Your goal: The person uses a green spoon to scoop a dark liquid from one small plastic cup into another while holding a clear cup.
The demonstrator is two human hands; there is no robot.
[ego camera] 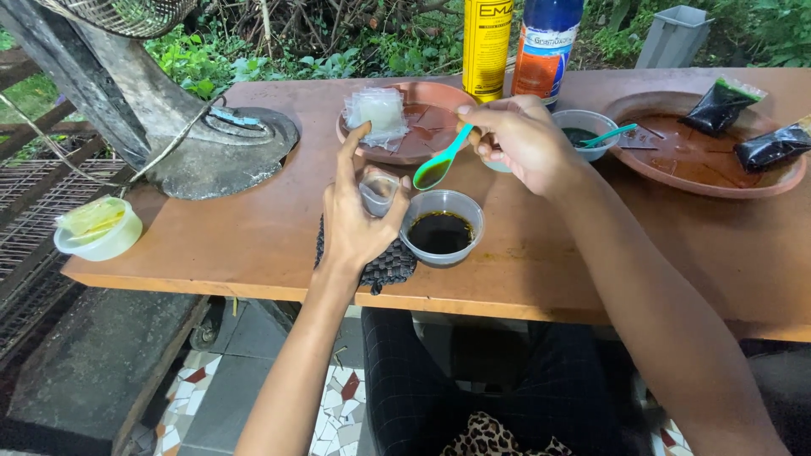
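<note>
- Left hand (359, 215): forearm reaching forward, back of hand facing up, fingers curled in a pinch, index raised.
- Right hand (519, 143): arm extended from right, fingers pinched together, knuckles up.

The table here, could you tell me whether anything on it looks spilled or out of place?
Mostly orderly. The table shows faint stains beside the bowl of dark liquid, and the right tray is smeared dark. The spoon carries liquid without dripping.

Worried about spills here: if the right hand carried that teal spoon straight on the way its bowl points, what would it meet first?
Probably the small clear bag held open in the left hand. The right hand aims the teal spoon down-left toward it, above the bowl of dark liquid; depth is unclear.
</note>
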